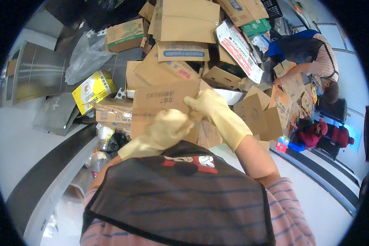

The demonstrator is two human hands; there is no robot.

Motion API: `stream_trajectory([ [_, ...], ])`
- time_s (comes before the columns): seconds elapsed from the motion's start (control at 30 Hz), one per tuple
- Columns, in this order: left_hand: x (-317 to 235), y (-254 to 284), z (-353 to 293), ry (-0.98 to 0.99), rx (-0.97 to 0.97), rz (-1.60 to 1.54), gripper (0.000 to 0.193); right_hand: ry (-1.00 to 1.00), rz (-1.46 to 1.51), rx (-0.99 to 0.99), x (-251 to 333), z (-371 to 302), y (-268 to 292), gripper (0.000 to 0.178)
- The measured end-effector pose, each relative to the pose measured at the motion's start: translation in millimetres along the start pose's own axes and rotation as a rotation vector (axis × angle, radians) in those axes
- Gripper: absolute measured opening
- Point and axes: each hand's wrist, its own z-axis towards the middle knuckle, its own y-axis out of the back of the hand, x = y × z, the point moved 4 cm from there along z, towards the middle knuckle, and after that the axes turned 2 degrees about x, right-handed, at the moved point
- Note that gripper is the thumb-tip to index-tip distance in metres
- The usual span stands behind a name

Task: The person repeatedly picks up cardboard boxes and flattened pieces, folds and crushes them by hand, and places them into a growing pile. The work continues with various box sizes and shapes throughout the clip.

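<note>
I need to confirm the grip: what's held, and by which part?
The cream-gloved right hand seems to hold a brown rectangular cardboard box by its right edge; blurred left hand: cannot tell.

Access to the brown carton [156, 96] is unobstructed from above; forward travel at low level is blocked by the stacked cartons [188, 20]; leftward travel from the left hand [166, 127] meets the printed carton [114, 117] and yellow box [95, 88]; rightward travel from the right hand [211, 106] meets the open carton [254, 112], flaps raised; the dark apron [180, 192] limits rearward travel.
</note>
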Motion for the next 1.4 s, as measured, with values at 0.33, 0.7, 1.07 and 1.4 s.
stream_trajectory([
  [0.33, 189.4, 156.0, -235.2, 0.859, -0.732, 0.337, 0.043, -0.153, 0.309, -0.228, -119.9, -15.8, 19.9, 0.056],
  [0.7, 212.6, 251.0, -334.9, 0.763, -0.712, -0.812, 0.08, -0.096, 1.099, -0.198, -154.9, -44.9, 33.7, 0.035],
  [1.07, 59.1, 75.8, 83.5, 0.054, -0.24, 0.67, 0.116, -0.025, 1.316, -0.305, -136.1, -27.5, 67.1, 0.031],
  [1.4, -52.8, 67.9, 221.1, -0.08, 0.228, 0.826, 0.046, 0.333, 0.971, -0.67, -141.5, -121.3, 64.8, 0.05],
])
